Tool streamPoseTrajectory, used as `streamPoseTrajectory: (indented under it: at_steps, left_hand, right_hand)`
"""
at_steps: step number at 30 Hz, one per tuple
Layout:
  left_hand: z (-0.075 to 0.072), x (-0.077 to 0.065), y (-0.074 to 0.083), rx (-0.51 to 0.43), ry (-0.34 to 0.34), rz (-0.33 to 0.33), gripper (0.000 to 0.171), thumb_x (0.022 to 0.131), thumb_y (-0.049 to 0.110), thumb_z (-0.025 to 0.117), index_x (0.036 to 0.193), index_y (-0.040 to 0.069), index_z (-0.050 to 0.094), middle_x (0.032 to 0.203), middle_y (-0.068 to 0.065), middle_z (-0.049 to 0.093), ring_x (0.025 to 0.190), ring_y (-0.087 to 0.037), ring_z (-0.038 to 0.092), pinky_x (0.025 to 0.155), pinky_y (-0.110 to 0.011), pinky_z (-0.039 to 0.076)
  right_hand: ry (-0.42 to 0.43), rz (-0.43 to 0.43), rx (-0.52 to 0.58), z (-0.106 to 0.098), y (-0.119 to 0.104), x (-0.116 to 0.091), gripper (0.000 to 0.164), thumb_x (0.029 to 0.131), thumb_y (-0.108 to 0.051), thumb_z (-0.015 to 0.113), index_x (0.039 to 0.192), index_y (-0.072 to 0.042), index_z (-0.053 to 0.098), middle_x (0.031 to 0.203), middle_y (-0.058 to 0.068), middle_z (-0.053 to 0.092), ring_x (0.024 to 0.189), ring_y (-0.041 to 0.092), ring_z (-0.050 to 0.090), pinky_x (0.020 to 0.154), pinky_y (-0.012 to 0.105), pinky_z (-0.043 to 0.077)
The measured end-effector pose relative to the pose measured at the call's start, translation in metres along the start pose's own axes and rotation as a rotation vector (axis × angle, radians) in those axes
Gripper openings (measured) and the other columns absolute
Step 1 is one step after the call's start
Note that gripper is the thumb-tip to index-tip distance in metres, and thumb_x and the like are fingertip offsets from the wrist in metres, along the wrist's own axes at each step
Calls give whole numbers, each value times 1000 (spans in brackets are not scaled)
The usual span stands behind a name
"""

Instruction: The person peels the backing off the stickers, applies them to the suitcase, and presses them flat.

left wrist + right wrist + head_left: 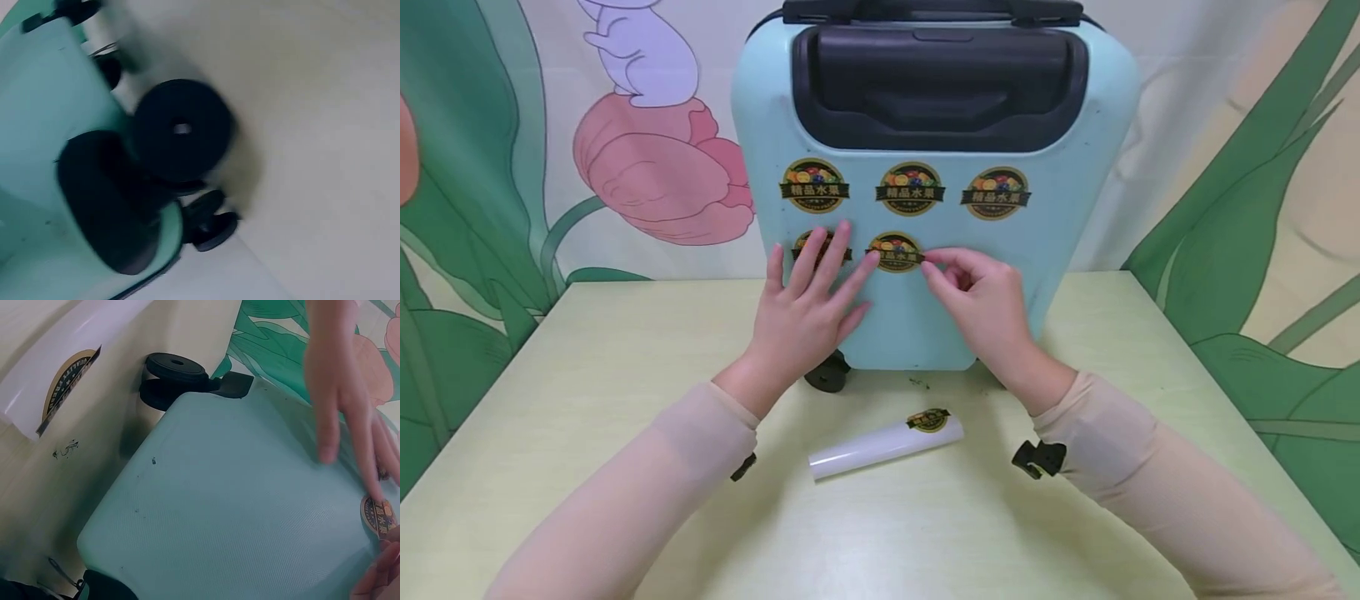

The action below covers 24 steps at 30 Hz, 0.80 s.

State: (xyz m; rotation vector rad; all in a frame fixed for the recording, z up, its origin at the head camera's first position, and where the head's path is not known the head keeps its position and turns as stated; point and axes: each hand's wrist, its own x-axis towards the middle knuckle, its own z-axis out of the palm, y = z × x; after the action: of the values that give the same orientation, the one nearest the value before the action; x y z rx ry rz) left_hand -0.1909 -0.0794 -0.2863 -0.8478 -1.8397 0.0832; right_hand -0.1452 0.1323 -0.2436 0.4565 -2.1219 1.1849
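Observation:
A light blue suitcase [910,333] stands upright on the table, with three round fruit stickers in a row below its black handle recess. My right hand [988,304] pinches the right tip of a round black-and-gold sticker [897,257] in the second row, which lies against the suitcase. With fingers spread, my left hand [801,312] rests on the suitcase front, partly covering another sticker [808,247]; its index fingertip is at the left edge of the pinched one. In the right wrist view, the pinched sticker [377,515] sits between both hands.
A rolled white sheet [880,448] bearing one sticker [928,420] lies on the table [880,533] in front of the suitcase. A black wheel [827,372] shows under the suitcase's left corner. Behind stands a printed backdrop [655,167] with plants.

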Motion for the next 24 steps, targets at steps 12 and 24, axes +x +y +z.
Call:
streamPoseTrajectory:
  at_steps: [12,24]
  left_hand:
    - [-1,11,-4,-36,58,-40,58,89,44,56,141,24,41,151,-13,25,138,-32,19,107,-55,8]
    - [0,4,-2,-30,56,15,59,87,44,58,140,24,43,150,-13,27,138,-32,20,107,-55,9]
  right_hand:
    - [-5,-9,13,-1,0,-1,11,83,-3,67,90,3,72,57,2,52,51,10,41,46,17,31]
    - [-18,-19,3,-1,0,-1,11,83,-3,66,91,3,72,57,3,52,51,10,41,47,17,31]
